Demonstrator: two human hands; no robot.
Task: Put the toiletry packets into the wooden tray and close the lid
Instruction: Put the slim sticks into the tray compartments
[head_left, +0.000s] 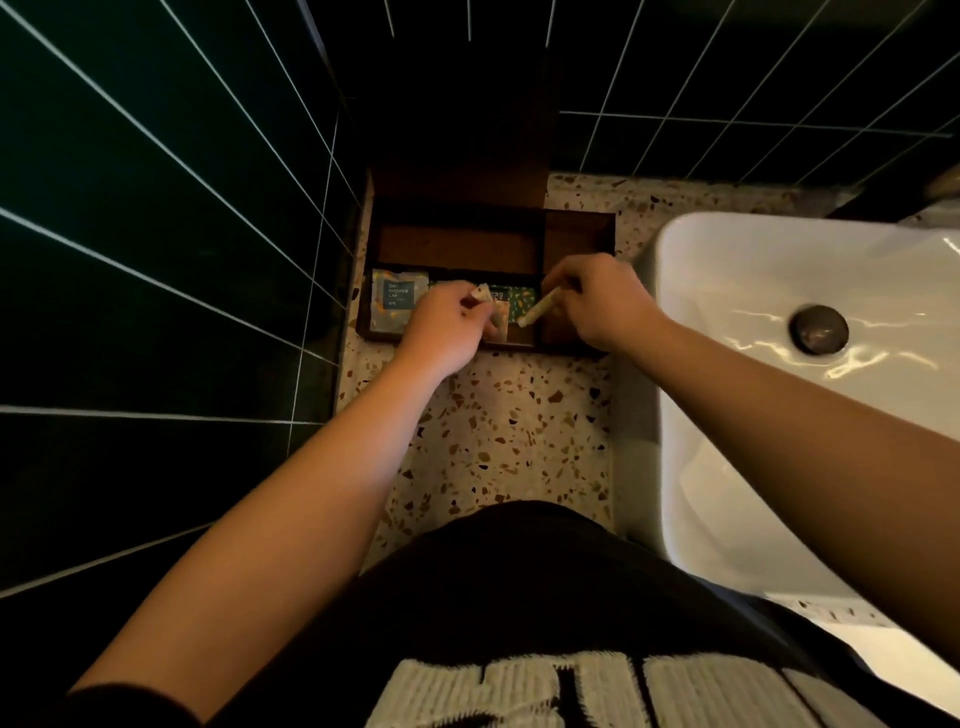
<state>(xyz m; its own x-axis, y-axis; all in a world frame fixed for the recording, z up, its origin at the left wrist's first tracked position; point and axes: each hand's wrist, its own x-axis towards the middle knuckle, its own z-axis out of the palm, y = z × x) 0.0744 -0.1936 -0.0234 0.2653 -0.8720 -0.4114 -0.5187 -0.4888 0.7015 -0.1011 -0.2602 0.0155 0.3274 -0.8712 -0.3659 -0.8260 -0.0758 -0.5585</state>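
The dark wooden tray (579, 228) sits on the terrazzo counter against the tiled corner, its lid (462, 150) standing upright behind it. In the near left compartment lie a pale shower-cap packet (397, 301) and a green patterned packet (522, 301). My left hand (452, 325) is over that compartment, pinching a small pale packet (498, 317). My right hand (597, 301) hovers at the tray's right compartment, gripping a thin pale tube-shaped packet (540, 309) that points down-left. The far compartment shows bare wood.
A white basin (779, 364) with a dark drain plug (818, 330) fills the right side, close to my right arm. Dark green tiled walls (156, 260) close in on the left and back. Speckled counter (509, 441) stretches in front of the tray.
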